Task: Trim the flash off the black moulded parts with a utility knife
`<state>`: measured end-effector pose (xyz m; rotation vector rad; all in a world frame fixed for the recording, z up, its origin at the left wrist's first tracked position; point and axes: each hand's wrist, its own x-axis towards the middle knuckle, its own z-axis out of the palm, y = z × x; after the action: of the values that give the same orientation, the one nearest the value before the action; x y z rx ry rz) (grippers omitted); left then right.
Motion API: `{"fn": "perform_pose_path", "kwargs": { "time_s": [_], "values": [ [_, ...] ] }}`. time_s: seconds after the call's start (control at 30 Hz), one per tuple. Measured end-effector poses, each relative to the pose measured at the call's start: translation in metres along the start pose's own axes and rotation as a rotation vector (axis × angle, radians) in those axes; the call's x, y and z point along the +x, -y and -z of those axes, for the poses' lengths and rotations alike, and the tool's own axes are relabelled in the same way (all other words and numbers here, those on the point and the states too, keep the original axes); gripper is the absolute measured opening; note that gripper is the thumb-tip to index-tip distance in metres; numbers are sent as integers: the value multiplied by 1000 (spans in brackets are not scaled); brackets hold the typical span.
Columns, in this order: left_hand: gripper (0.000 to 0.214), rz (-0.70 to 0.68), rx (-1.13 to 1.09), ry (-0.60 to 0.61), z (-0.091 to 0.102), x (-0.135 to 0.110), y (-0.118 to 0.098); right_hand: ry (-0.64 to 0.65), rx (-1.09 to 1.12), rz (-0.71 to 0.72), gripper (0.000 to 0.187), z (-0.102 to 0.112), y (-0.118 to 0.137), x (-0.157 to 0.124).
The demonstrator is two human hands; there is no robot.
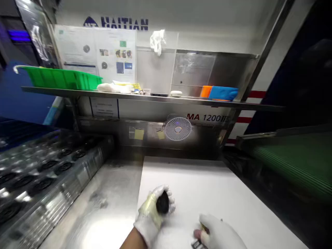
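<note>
My left hand (155, 209), in a white glove with a yellowish patch, is closed around a small round black part (163, 202) above the white board. The part's details are too dark to make out. To its right, my right hand (218, 231) is also in a white glove, with a bare fingertip showing, and is smeared by motion. Its fingers are closed on a small tool (197, 245) with a dark end bearing pale lettering. The rest of that tool is covered by the hand, so its kind cannot be told.
Clear plastic trays (77, 180) with black round parts stand at the left. A white board (192, 180) lies on the metal bench (109, 193). A small fan (178, 128) is at the back under a shelf (155, 98) holding a green bin (62, 79). A green surface (295, 162) is at the right.
</note>
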<state>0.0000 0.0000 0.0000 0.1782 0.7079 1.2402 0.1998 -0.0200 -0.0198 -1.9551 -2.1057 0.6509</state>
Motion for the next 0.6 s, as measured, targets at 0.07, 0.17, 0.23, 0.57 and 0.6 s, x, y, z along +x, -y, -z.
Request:
{"fn": "perform_pose_path", "kwargs": {
  "time_s": [0.07,0.17,0.23,0.57,0.6],
  "values": [
    [16,-31,12,-18,2,3,-2,-15,-40,57,14,0,-12,1],
    [12,-78,37,-22,3,5,-7,-53,-67,105,11,1,-24,-1],
    [10,-95,64,-8,3,4,-11,-79,-42,116,11,4,-28,-6],
    [16,-82,151,98,13,14,-22,-123,33,27,57,-2,-55,-32],
    [18,-86,146,104,16,16,-21,-116,19,24,57,-2,-56,-33]
  ]
}}
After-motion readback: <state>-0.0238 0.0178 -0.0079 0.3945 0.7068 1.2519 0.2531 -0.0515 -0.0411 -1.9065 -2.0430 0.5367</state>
